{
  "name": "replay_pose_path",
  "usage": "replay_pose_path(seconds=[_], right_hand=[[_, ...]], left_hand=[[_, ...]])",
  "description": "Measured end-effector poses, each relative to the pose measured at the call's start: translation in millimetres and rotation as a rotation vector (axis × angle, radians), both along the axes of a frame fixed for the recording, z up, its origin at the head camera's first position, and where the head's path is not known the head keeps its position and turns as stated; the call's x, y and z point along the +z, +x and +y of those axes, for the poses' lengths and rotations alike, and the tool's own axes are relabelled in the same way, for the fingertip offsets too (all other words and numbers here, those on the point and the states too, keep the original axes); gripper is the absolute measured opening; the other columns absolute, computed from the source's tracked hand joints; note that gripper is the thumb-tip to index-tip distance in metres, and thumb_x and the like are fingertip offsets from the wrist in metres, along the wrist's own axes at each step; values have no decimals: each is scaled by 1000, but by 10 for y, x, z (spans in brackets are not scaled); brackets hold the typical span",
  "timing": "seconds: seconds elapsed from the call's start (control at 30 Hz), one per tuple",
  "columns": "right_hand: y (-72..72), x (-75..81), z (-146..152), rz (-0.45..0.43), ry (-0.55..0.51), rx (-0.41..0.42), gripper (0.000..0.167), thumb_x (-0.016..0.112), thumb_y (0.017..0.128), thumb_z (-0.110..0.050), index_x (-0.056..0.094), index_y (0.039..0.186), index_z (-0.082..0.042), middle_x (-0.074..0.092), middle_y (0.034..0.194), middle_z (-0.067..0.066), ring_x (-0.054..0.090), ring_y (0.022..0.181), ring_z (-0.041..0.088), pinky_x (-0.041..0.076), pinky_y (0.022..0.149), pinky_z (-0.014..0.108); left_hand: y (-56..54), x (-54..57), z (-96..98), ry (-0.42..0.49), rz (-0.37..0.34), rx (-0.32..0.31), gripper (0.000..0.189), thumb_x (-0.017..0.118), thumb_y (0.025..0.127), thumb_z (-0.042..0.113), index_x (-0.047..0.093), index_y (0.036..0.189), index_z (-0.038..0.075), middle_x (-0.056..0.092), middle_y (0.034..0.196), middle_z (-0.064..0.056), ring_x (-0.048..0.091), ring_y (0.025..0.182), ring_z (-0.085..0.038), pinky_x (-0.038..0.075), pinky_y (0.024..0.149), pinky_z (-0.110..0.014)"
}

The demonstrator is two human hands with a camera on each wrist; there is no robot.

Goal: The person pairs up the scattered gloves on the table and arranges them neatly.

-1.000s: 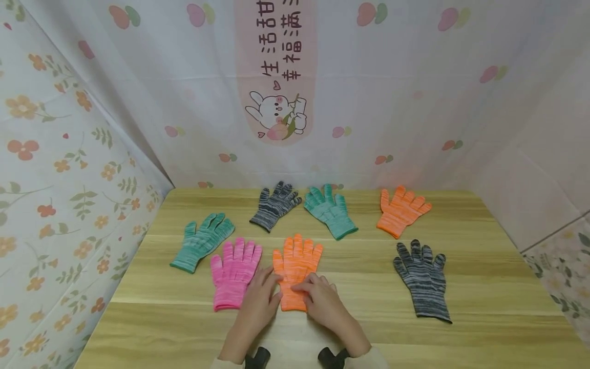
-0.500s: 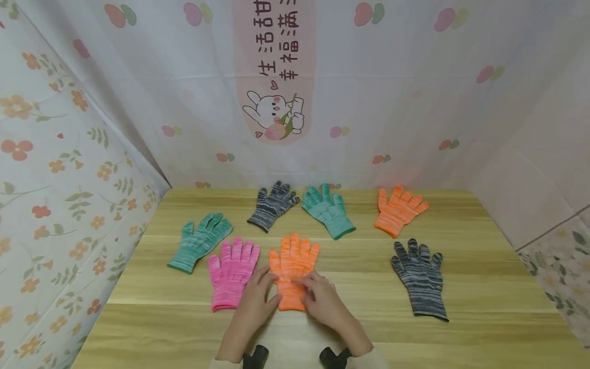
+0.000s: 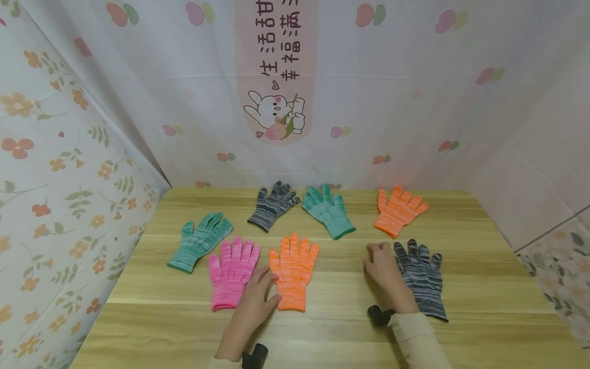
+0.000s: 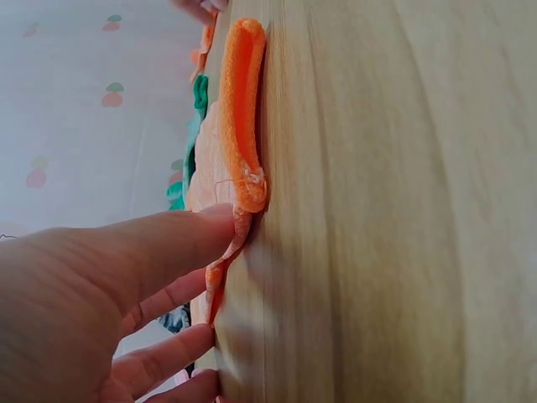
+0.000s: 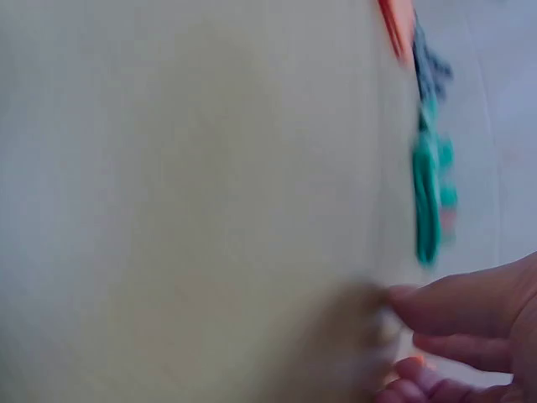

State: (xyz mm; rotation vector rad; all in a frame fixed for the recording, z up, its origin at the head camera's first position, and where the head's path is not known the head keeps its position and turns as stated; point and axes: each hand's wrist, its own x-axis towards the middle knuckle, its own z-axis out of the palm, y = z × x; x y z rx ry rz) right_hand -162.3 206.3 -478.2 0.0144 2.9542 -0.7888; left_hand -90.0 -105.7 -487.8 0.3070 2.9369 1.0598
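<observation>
An orange knit glove (image 3: 293,271) lies flat near the table's front middle, fingers away from me. My left hand (image 3: 255,297) rests at its left side. In the left wrist view, the thumb touches the glove next to its cuff (image 4: 232,126), and the other fingers lie along its edge, loosely bent. My right hand (image 3: 384,269) is over the table just left of a black-and-grey striped glove (image 3: 426,287), its forearm covering part of that glove. Nothing shows between the right thumb and fingers (image 5: 466,298), which are loosely bent. A pink glove (image 3: 233,274) lies left of the left hand.
Across the back lie another striped glove (image 3: 274,207), a green glove (image 3: 329,212) and a second orange glove (image 3: 400,211). Another green glove (image 3: 198,243) is at the left. Behind the wooden table (image 3: 350,333) hangs a printed curtain (image 3: 392,102).
My right hand has left the front orange glove and moved right, to beside the striped glove. My left hand and the gloves have stayed in place.
</observation>
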Motion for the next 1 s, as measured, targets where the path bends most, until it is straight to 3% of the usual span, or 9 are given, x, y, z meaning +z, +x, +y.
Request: replay_pose_path(seconds=[0.17, 0.4, 0.47, 0.6, 0.7, 0.87, 1.0], right_hand=[[-237, 98, 336, -62, 125, 32, 57, 61, 84, -4, 36, 130, 18, 35, 125, 43, 36, 115, 56, 43, 88, 58], [-414, 198, 461, -86, 152, 45, 57, 60, 82, -5, 36, 127, 20, 33, 126, 46, 37, 114, 58, 41, 89, 60], [-457, 206, 469, -87, 162, 49, 51, 60, 82, -6, 41, 121, 20, 37, 123, 44, 40, 112, 56, 41, 89, 59], [-526, 226, 486, -114, 221, 69, 29, 61, 83, -11, 56, 98, 13, 50, 104, 34, 50, 96, 47, 45, 79, 53], [-558, 243, 496, -152, 267, 86, 19, 62, 84, -13, 59, 84, 6, 52, 91, 25, 49, 85, 38, 44, 70, 46], [-571, 257, 478, -132, 366, 133, 19, 58, 85, -9, 60, 68, -1, 53, 82, 18, 48, 81, 33, 42, 76, 46], [-545, 296, 413, -84, 433, 151, 18, 55, 84, -6, 61, 67, 1, 53, 84, 20, 49, 82, 36, 45, 75, 50]], left_hand=[[5, -2, -8, -8, 2, 2, 33, 73, 79, 17, 60, 108, 10, 46, 134, -21, 42, 126, -40, 39, 101, -53], [-2, 4, -2, -10, -2, -5, 33, 73, 80, 18, 60, 109, 9, 46, 135, -20, 40, 128, -40, 38, 102, -53], [-4, 4, 0, -10, -7, 1, 33, 73, 80, 18, 60, 109, 10, 46, 135, -20, 40, 128, -40, 38, 102, -53], [-4, 7, 5, -2, -11, 5, 33, 73, 79, 17, 60, 109, 10, 46, 136, -20, 39, 129, -41, 37, 102, -54], [-3, 5, 7, 0, -4, -4, 33, 73, 79, 16, 60, 108, 9, 46, 135, -21, 39, 128, -42, 38, 101, -55], [-6, 15, 17, -6, -16, -5, 32, 73, 79, 17, 60, 107, 10, 45, 135, -22, 40, 127, -41, 38, 101, -54], [-8, 27, 19, -12, -16, -5, 31, 73, 79, 17, 59, 106, 10, 45, 135, -22, 40, 127, -42, 39, 100, -55]])
